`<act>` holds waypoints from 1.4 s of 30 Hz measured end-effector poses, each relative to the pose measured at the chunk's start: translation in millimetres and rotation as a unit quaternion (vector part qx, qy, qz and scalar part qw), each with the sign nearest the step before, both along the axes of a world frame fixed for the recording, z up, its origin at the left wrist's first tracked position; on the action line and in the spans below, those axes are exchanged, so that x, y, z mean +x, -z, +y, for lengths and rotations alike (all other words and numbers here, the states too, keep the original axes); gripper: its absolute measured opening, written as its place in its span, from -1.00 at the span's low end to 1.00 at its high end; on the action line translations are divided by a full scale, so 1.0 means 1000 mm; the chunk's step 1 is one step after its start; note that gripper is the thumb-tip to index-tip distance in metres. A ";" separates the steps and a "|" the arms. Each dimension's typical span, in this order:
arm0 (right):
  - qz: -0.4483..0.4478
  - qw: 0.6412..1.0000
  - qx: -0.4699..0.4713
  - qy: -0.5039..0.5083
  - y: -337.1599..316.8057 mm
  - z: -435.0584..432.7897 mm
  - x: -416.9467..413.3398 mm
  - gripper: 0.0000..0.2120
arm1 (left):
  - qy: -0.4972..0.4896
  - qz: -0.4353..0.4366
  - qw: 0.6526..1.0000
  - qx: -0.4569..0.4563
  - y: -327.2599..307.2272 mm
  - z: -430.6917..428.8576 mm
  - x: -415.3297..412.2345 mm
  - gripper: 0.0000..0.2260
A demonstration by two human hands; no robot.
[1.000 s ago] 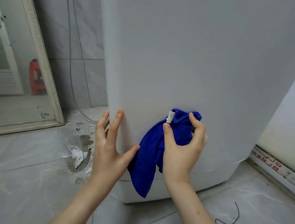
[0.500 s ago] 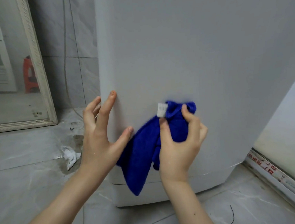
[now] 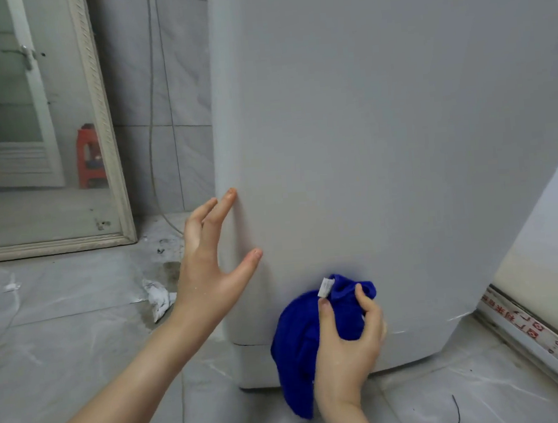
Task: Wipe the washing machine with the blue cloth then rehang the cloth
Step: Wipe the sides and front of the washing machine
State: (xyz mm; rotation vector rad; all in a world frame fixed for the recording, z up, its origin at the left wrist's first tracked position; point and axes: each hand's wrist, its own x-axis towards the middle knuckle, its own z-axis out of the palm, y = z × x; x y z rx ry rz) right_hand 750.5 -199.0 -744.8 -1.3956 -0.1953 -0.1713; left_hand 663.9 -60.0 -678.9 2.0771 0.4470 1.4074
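Observation:
The white washing machine (image 3: 380, 118) fills the middle and right of the view, seen from its side panel down to its base. My right hand (image 3: 345, 347) grips the bunched blue cloth (image 3: 299, 341) and presses it against the lower part of the panel, just above the base seam. A white label sticks up from the cloth by my thumb. My left hand (image 3: 208, 264) has straight, spread fingers, with fingertips and thumb touching the machine's left corner edge.
A framed mirror (image 3: 27, 132) leans on the tiled wall at left, reflecting a door and a red stool. Crumpled white scraps (image 3: 158, 297) and a dark stain lie on the marble floor. A thin cord (image 3: 156, 120) hangs by the wall. A sliding-door track (image 3: 534, 334) runs at right.
My right hand has slid the cloth down the panel toward the base. My left hand stays on the machine's corner edge.

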 end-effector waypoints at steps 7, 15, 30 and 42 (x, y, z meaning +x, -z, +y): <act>-0.262 0.963 0.048 -0.025 -0.116 0.035 -0.014 -0.52 | 0.047 -0.018 0.998 -0.042 -0.020 0.007 -0.010 -0.41; -0.252 0.967 0.021 -0.021 -0.092 0.059 -0.012 -0.50 | 0.047 -0.017 0.998 -0.026 -0.014 0.009 -0.012 -0.44; 0.026 0.999 -0.036 0.019 0.083 0.019 -0.007 -0.49 | -0.045 0.015 0.998 -0.044 0.092 -0.002 -0.002 -0.20; 0.049 0.981 -0.171 -0.081 -0.006 -0.046 -0.048 -0.40 | -0.034 0.283 0.940 -0.189 0.064 -0.063 -0.108 -0.67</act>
